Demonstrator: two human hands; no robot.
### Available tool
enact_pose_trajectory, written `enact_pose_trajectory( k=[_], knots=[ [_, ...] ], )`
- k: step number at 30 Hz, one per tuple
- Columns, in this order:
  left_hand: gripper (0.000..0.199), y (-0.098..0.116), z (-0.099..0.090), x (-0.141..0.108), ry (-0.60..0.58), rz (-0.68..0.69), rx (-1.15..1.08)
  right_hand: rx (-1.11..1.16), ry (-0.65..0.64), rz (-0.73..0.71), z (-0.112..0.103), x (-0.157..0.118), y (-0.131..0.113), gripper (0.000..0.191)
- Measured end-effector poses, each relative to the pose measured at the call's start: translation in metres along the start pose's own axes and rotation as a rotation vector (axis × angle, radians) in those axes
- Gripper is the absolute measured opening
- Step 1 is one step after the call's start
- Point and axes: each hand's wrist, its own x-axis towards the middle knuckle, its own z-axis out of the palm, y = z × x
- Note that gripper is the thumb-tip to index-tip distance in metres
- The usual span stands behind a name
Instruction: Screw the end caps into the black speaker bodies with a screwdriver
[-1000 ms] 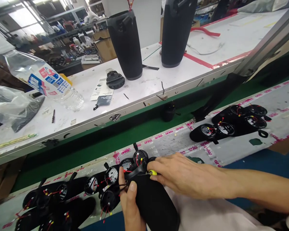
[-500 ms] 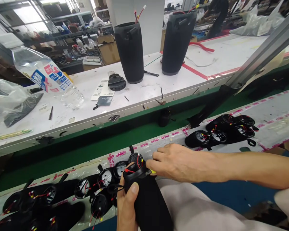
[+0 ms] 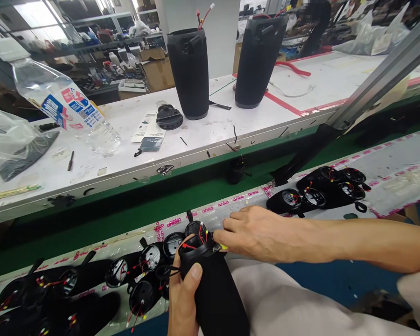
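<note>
My left hand (image 3: 185, 298) is wrapped round a black fabric-covered speaker body (image 3: 220, 294), tilted with its open end up and away from me. The thumb presses on its near side, just below the rim. Red wires (image 3: 189, 246) with small plugs show at the opening. My right hand (image 3: 247, 235) is closed at the right side of that rim, its fingertips pinching a small yellow-and-metal item (image 3: 223, 247). The fingers hide most of this item, so its kind cannot be told. A loop strap (image 3: 168, 271) hangs at the body's left side.
Several similar speaker bodies lie on the lower ledge, left (image 3: 143, 296) and right (image 3: 315, 197). On the white bench (image 3: 203, 140) stand two upright speaker bodies (image 3: 188, 74) (image 3: 261, 60), with a water bottle (image 3: 70, 107), a black end cap (image 3: 169, 117) and tags nearby. A metal post (image 3: 378, 74) slants at right.
The view has shifted slightly, so the bench things sit a little further left and up. Both hands keep nearly the same hold, with the right fingers still at the rim.
</note>
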Motion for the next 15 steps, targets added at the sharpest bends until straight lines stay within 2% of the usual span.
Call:
enact_pose_trajectory(
  k=[8, 15],
  knots=[
    [0.082, 0.0022, -0.0006, -0.0036, -0.007, -0.064, -0.044, -0.003, 0.005, 0.024, 0.0070, -0.0004, 0.0008, 0.016],
    [0.080, 0.0041, 0.0001, -0.0032, -0.010, -0.037, -0.013, -0.035, 0.018, 0.004, 0.0064, -0.0006, 0.0013, 0.012]
  ],
)
